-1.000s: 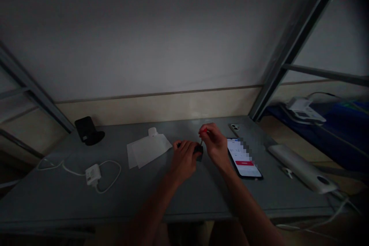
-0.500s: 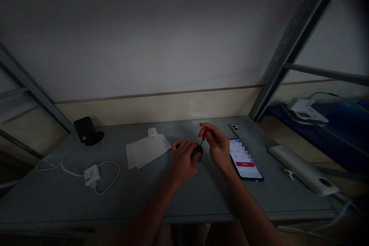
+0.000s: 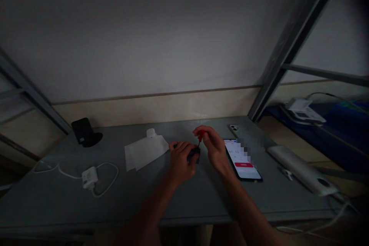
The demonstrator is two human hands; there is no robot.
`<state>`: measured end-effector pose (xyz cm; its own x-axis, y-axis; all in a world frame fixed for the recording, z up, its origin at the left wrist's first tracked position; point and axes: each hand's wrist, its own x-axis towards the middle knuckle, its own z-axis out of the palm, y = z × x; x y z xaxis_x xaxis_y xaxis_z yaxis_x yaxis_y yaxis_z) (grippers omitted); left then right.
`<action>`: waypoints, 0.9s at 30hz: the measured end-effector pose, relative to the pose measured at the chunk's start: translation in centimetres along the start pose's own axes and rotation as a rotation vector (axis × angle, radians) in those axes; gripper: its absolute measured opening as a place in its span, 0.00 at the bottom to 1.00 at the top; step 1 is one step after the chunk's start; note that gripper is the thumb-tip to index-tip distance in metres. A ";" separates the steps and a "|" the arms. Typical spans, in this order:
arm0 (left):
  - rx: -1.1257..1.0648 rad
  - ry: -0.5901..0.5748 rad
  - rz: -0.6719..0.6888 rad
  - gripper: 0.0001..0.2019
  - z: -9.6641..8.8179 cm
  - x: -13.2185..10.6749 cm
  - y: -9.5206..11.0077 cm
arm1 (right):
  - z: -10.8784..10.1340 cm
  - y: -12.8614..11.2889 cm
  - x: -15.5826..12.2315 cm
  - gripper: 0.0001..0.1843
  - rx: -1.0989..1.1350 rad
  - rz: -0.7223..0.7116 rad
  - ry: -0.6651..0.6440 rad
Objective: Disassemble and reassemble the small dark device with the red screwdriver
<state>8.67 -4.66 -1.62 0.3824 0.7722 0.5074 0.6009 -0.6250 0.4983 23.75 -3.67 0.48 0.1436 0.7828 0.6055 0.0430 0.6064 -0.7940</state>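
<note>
Near the middle of the grey desk [image 3: 115, 207], my left hand [image 3: 182, 161] is wrapped round a small black object [image 3: 197, 154], mostly hidden under the fingers; its kind cannot be made out. My right hand [image 3: 213, 148] pinches the red handle of a screwdriver [image 3: 201, 135]. The thin shaft points down, its tip at the top of the black object. White sheets of paper [image 3: 147, 152] lie left of my left hand, a small white case [image 3: 150, 133] at their far edge. Just right of my right hand lies a phone [image 3: 245, 165] with a lit screen.
At the left are a black stand [image 3: 85, 132] and a white charger [image 3: 90, 177] with its cable. A second phone [image 3: 234, 128] lies at the back right. A long silver-grey device [image 3: 301, 169] rests along the right edge. Metal posts [image 3: 296, 46] rise at both sides.
The whole view has shifted slightly. The screwdriver handle in my right hand leans a little differently, and its shaft still meets the black object. My left hand keeps its hold.
</note>
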 end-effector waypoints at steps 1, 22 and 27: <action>-0.008 0.004 0.000 0.08 0.0 -0.1 0.0 | 0.0 0.1 0.0 0.09 -0.037 -0.022 0.018; -0.065 -0.279 -0.100 0.09 -2.8 3.0 0.8 | 0.0 -0.3 -0.2 0.12 -0.052 -0.016 -0.050; -0.138 -0.513 -0.043 0.07 -3.8 5.0 -0.3 | 0.2 -0.5 0.0 0.09 -0.221 -0.142 0.040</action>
<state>7.73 -1.07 3.43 0.6742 0.7327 0.0925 0.5392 -0.5740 0.6163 23.57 -3.91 0.90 0.1591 0.6836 0.7124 0.2794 0.6609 -0.6965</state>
